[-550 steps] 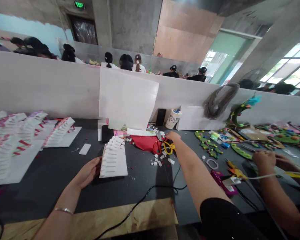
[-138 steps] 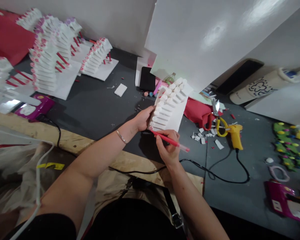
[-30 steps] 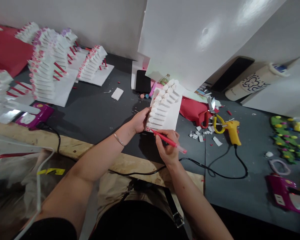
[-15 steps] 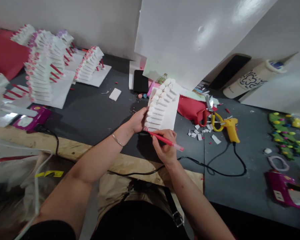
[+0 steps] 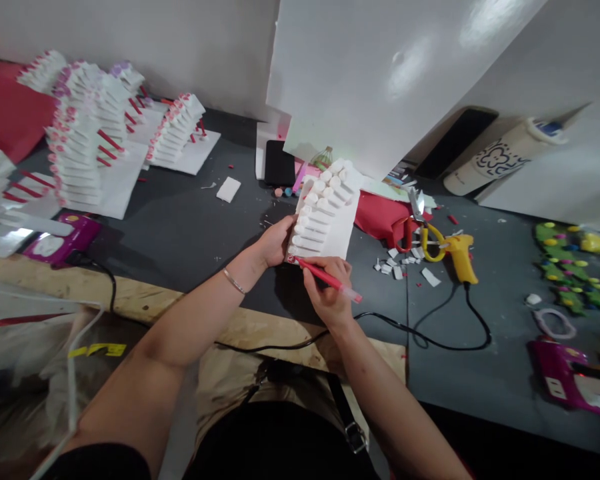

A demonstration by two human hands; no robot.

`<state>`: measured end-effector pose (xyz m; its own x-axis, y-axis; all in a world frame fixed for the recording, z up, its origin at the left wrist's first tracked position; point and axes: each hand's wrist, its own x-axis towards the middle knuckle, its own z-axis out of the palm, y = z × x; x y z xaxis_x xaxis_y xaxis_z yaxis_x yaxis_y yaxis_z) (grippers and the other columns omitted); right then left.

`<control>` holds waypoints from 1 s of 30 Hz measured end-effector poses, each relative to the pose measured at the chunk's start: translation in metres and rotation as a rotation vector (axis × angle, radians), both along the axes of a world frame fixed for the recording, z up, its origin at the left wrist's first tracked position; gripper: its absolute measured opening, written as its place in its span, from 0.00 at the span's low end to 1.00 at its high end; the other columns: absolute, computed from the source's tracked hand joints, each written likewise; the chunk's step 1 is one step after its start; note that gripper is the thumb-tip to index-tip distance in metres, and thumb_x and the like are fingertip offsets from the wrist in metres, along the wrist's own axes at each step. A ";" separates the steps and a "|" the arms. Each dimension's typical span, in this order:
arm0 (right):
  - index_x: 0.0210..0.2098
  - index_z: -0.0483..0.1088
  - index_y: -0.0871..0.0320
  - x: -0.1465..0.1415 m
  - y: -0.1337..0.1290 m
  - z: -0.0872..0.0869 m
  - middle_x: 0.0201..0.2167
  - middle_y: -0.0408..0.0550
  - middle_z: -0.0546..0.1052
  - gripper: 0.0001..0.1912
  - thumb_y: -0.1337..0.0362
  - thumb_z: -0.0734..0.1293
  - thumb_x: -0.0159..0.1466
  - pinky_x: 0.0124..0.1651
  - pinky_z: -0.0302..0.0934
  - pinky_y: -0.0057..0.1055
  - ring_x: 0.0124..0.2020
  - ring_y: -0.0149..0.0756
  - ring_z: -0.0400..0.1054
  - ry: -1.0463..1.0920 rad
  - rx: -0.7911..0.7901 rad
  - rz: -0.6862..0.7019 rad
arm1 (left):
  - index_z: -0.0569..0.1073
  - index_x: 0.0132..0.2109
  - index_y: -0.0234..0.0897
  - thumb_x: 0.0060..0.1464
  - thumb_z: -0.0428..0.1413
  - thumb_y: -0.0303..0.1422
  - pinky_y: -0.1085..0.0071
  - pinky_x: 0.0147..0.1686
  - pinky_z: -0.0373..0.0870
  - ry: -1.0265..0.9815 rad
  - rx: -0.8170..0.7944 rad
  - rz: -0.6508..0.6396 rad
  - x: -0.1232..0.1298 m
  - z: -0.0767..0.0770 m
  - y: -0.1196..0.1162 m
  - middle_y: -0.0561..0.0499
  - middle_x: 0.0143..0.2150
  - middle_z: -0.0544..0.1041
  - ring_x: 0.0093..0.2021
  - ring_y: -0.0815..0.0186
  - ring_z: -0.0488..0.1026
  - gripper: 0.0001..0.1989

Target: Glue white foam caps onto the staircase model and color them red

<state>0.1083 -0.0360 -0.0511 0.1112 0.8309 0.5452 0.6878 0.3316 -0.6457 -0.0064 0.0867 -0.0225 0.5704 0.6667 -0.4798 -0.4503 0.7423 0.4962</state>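
At our far left, white stepped models [image 5: 75, 163] with red and purple roll ends stood beside a red sheet [image 5: 13, 117], and a purple power strip [image 5: 83, 232] lay near the edge of the surface [image 5: 190, 213]. A small white piece [image 5: 228, 189] lay farther right, short of a black phone [image 5: 279, 163].

Our left hand [image 5: 279, 241] had its fingers closed on the left edge of a white model [image 5: 314, 235], which was tilted over the surface in front of us. Our right hand [image 5: 330, 297] pinched a red pen [image 5: 329, 278], its tip at the lowest roll end, where red lines showed; the other roll ends looked white. We judged that the marking of that lowest end was in hand, and that the next stroke called for a steady model and a light, short touch

To the right, a red piece [image 5: 375, 213], scissors [image 5: 417, 205], white scraps [image 5: 398, 272] and a yellow glue gun [image 5: 461, 259] lay near one another, with a patterned cup [image 5: 497, 160] behind and green dotted pieces [image 5: 553, 250] beyond
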 end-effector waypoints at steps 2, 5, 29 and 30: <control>0.41 0.76 0.51 -0.001 0.001 0.000 0.35 0.44 0.83 0.05 0.62 0.66 0.69 0.50 0.56 0.42 0.38 0.40 0.74 -0.008 0.002 0.008 | 0.78 0.35 0.31 0.69 0.44 0.31 0.69 0.40 0.78 -0.013 0.000 -0.004 0.000 -0.001 0.000 0.46 0.26 0.82 0.26 0.62 0.80 0.21; 0.41 0.76 0.51 -0.002 0.002 0.001 0.35 0.43 0.83 0.05 0.63 0.67 0.69 0.50 0.56 0.42 0.38 0.39 0.74 -0.007 0.012 0.019 | 0.78 0.33 0.33 0.69 0.45 0.30 0.69 0.41 0.78 -0.016 -0.002 0.001 -0.001 -0.002 0.000 0.47 0.24 0.81 0.26 0.63 0.80 0.20; 0.43 0.76 0.50 0.000 -0.003 0.006 0.33 0.42 0.83 0.08 0.64 0.65 0.68 0.53 0.56 0.43 0.37 0.40 0.73 0.011 0.005 0.048 | 0.78 0.53 0.30 0.68 0.48 0.32 0.61 0.54 0.77 0.010 -0.020 0.043 0.005 -0.006 -0.004 0.42 0.40 0.86 0.39 0.58 0.84 0.17; 0.43 0.75 0.50 0.000 -0.003 0.006 0.33 0.42 0.83 0.08 0.64 0.65 0.68 0.52 0.56 0.43 0.37 0.40 0.74 0.010 0.011 0.049 | 0.78 0.53 0.30 0.68 0.48 0.32 0.61 0.54 0.77 0.010 -0.014 0.051 0.005 -0.007 -0.004 0.42 0.40 0.86 0.39 0.58 0.84 0.17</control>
